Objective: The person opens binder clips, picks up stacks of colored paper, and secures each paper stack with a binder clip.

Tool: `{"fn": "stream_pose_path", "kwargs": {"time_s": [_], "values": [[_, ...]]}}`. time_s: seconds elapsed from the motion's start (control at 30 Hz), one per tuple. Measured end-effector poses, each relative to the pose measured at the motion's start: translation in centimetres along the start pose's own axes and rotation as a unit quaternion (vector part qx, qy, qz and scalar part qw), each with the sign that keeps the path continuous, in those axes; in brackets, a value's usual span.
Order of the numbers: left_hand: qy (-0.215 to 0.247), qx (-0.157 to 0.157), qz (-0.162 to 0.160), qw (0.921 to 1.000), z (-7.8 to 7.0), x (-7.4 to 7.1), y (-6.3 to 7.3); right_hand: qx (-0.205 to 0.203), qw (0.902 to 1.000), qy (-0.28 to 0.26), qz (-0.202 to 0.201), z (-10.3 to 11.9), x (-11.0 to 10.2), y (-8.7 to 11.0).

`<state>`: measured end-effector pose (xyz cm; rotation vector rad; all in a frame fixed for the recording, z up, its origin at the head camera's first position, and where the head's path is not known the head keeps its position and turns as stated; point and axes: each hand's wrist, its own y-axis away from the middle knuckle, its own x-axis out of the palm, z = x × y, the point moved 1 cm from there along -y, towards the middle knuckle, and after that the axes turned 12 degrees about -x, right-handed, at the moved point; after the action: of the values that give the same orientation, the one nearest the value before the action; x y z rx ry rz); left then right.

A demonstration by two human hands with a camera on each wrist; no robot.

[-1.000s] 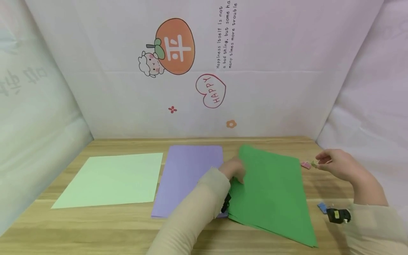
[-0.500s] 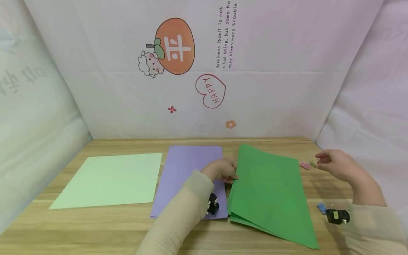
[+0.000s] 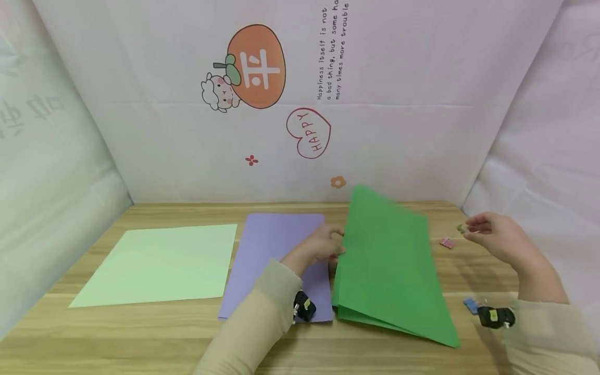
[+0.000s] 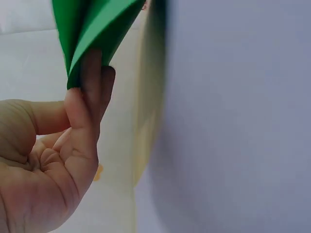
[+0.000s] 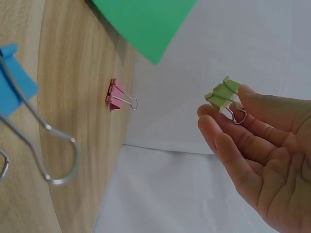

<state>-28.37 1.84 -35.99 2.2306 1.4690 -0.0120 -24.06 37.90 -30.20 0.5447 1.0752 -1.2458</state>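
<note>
My left hand [image 3: 323,242] holds several green paper sheets [image 3: 386,265] by their left edge. The sheets are raised and tilted, their near ends fanning slightly apart. In the left wrist view, fingertips reach up among the curved green layers [image 4: 104,29]. On the right, my right hand [image 3: 499,237] pinches a small light-green binder clip [image 5: 224,94] between thumb and fingers, above the table. A pink binder clip [image 5: 115,95] lies near that hand, and a blue binder clip [image 5: 17,85] is closer to my right wrist.
Purple sheets [image 3: 276,260] lie in the middle, under my left forearm. A pale green sheet [image 3: 164,265] lies at the left of the wooden table [image 3: 140,338]. White printed cloth [image 3: 398,130] stands behind and at both sides.
My left hand came off the top of the green sheets, took their left edge and lifted them, shifting slightly left. The right hand rose slightly with the light-green clip.
</note>
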Motion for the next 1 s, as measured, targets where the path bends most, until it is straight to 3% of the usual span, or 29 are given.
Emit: {"fn": "stream_pose_path", "kwargs": {"time_s": [0.4, 0.67, 0.73, 0.8, 1.0], "values": [[0.060, 0.054, -0.044, 0.9958, -0.1, -1.3, 1.4, -0.017, 0.9977, -0.061, -0.025, 0.4, -0.1, -0.1], [0.103, 0.084, -0.073, 0.9884, 0.1, -3.3, 2.4, -0.036, 0.9783, -0.192, -0.067, 1.1, -0.1, -0.6], [0.110, 0.087, -0.081, 0.9869, 0.2, -3.8, 2.8, -0.034, 0.9672, -0.240, -0.077, 1.3, -0.1, -0.9], [0.116, 0.089, -0.088, 0.9855, 0.3, -4.3, 3.2, -0.036, 0.9468, -0.307, -0.089, 1.4, -0.1, -1.1], [0.126, 0.092, -0.105, 0.9821, 0.8, -5.6, 4.3, -0.044, 0.8624, -0.490, -0.119, 2.6, 0.3, -1.6]]}}
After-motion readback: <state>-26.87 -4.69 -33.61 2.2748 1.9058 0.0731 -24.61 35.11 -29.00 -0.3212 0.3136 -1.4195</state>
